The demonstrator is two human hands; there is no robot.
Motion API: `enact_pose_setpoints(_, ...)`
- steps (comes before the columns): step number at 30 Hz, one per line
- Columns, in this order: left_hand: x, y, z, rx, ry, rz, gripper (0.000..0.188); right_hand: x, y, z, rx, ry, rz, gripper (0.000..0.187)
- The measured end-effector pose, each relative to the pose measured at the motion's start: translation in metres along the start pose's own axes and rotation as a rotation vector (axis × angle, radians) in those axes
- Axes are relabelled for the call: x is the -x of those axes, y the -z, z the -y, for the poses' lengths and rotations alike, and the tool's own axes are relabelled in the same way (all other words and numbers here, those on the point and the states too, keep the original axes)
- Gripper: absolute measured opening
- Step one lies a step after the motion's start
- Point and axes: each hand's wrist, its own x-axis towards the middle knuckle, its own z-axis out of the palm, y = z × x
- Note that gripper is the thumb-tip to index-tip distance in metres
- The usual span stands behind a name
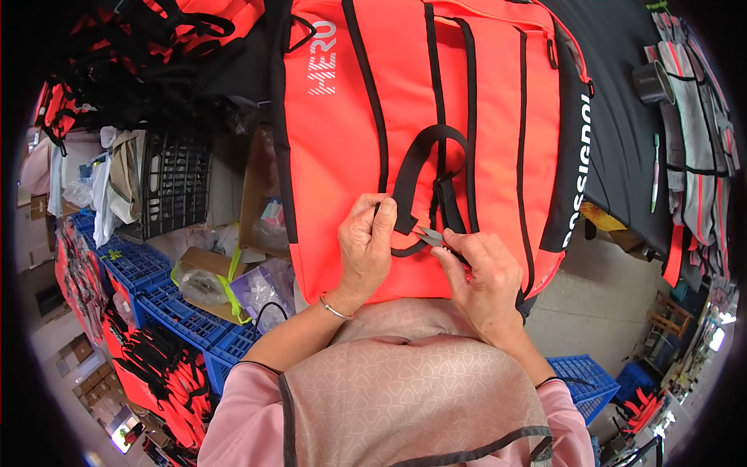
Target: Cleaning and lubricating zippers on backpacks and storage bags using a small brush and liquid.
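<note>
A bright orange-red bag (319, 163) with black trim lies in front of me, its lower edge close to my apron. My left hand (364, 241) is closed, pinching a black webbing strap (412, 163) near its end between thumb and fingers. The strap loops upward over the bag's middle and comes back down to a black buckle or fold (447, 194). In my closed right hand (486, 276) are small thread snips (430, 236), their metal blades pointing left at the strap end. The blades look slightly apart. My right fingers hide most of the handles.
At the left stand a black plastic crate (175, 187), a cardboard box (253, 194) and blue crates (183, 311). A black-covered table (615, 148) is at the right, with a toothbrush-like tool (655, 171) and stacked grey pieces (689, 132). More orange-red pieces (159, 381) lie lower left.
</note>
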Motion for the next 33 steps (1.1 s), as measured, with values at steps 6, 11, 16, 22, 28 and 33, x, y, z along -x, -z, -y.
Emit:
enact_pose_setpoints(6, 0.001, -0.006, 0.000, -0.032, -0.104, -0.036, 0.029, 0.000, 0.001, 0.012, 0.160, 0.036, 0.011, 0.021)
enact_pose_setpoints(11, 0.001, -0.006, 0.000, -0.055, -0.100, -0.026, 0.027, 0.001, 0.001, 0.008, 0.141, 0.053, -0.009, 0.021)
enact_pose_setpoints(16, -0.001, 0.002, 0.004, -0.049, -0.084, 0.052, 0.026, -0.010, 0.007, -0.003, 0.018, -0.032, 0.146, 0.016)
enact_pose_setpoints(22, -0.001, 0.008, 0.005, 0.022, -0.037, 0.118, 0.027, -0.017, 0.016, -0.024, -0.149, -0.214, 0.131, 0.016)
enact_pose_setpoints(28, -0.005, 0.006, 0.003, 0.030, -0.013, 0.120, 0.029, -0.014, 0.017, -0.003, -0.075, -0.021, 0.108, 0.016)
enact_pose_setpoints(33, -0.003, 0.009, 0.014, 0.062, 0.022, 0.044, 0.032, -0.009, 0.002, 0.004, 0.097, 0.061, 0.062, 0.017)
